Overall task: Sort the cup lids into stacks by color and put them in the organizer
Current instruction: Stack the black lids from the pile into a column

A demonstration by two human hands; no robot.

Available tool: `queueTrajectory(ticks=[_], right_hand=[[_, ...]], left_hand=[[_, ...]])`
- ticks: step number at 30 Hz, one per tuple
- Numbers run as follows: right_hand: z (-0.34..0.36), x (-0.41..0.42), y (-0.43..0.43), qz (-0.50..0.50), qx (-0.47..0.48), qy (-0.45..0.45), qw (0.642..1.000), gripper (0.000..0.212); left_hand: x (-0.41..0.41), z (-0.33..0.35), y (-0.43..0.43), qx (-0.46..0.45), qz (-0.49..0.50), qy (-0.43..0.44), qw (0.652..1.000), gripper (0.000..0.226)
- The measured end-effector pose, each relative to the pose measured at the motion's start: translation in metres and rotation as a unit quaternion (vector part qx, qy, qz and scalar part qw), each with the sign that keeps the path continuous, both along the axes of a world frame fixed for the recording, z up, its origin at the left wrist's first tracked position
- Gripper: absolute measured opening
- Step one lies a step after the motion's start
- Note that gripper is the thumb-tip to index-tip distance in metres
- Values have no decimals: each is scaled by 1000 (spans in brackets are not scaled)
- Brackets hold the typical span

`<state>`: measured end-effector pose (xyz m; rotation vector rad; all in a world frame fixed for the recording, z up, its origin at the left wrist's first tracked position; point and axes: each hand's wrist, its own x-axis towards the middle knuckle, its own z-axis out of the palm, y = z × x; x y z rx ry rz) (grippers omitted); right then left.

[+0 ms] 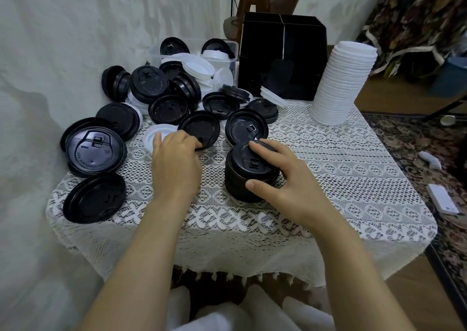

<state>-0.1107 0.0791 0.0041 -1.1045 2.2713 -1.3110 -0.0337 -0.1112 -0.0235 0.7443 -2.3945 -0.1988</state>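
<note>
1. My right hand [283, 179] is spread over the short black stack [249, 176] of lids. The fingers are draped across its top and the thumb presses on its near side, so it grips the stack loosely from above.
2. My left hand [177, 158] has its fingers curled down on the near rim of an upturned black lid [199, 127], pinching it at the edge. The thumb side is hidden from me.
3. A single white lid [158, 133] lies flat just left of that hand, touching its outer edge.
4. The black stack stands near the middle of the bench [353, 179], on the lace cloth [227, 217].
5. Loose lids [151, 90], black and white mixed, are heaped across the back left. Three larger-looking black ones lie along the left edge.
6. Behind the heap a clear tub [231, 52] holds more lids of both colours.
7. The black organizer [303, 60] stands at the back. I cannot tell what is in its compartments.
8. A tall white stack [343, 82] of lids stands just right of the organizer, leaning slightly.
</note>
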Motion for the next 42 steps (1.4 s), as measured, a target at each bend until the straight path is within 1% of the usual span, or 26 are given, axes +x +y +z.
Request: queueTrajectory(ticks=[5,7,8,9,10,11,13,14,15,16,18,19,20,23,25,27,30,33,35,37,39,42], right_hand=[[0,0,0,0,2,-5,1000,63],[1,0,0,0,3,-6,1000,63],[1,0,0,0,3,-7,1000,63],[1,0,0,0,3,-8,1000,63],[1,0,0,0,3,-9,1000,63],[1,1,0,0,2,-10,1000,63],[2,1,0,0,2,-12,1000,63],[2,1,0,-1,2,-14,1000,63],[3,1,0,-1,3,-15,1000,63],[3,1,1,-2,3,-15,1000,63],[4,2,1,-2,2,-19,1000,64],[4,2,1,-2,1,-22,1000,63],[4,2,1,-2,-1,-23,1000,63],[4,2,0,-1,0,-21,1000,64],[4,2,1,-2,0,-19,1000,64],[5,3,0,-3,1,-17,1000,64],[5,3,1,-1,2,-14,1000,64],[5,2,1,-1,-2,-15,1000,63],[4,1,2,0,-7,-17,1000,63],[3,1,2,4,-13,-20,1000,62],[2,1,2,8,-17,-19,1000,61],[1,0,3,10,-22,-28,999,61]], left_hand=[[2,5,2,21,-4,71,997,6],[2,9,4,18,-3,96,995,10],[3,14,7,29,-3,112,993,13],[4,19,11,63,-2,137,989,14],[5,25,14,119,-1,174,977,13],[7,30,16,188,-6,217,958,11],[11,40,23,331,-34,287,898,24],[14,42,27,394,-50,302,867,33],[17,43,29,443,-60,299,843,43],[20,42,32,482,-65,283,827,53],[25,41,35,524,-73,240,814,66],[27,39,35,525,-75,216,820,67],[29,39,34,511,-71,190,835,67],[32,36,32,419,-29,90,903,68],[33,34,31,371,-10,36,928,72],[35,32,27,354,-3,-1,935,76],[35,29,23,350,-9,-43,936,83],[34,30,26,321,-17,-64,945,92],[33,31,28,297,-19,-76,952,93],[33,31,29,283,-28,-80,955,87],[34,30,28,266,-35,-72,961,74],[34,29,26,232,-34,-30,972,59]])
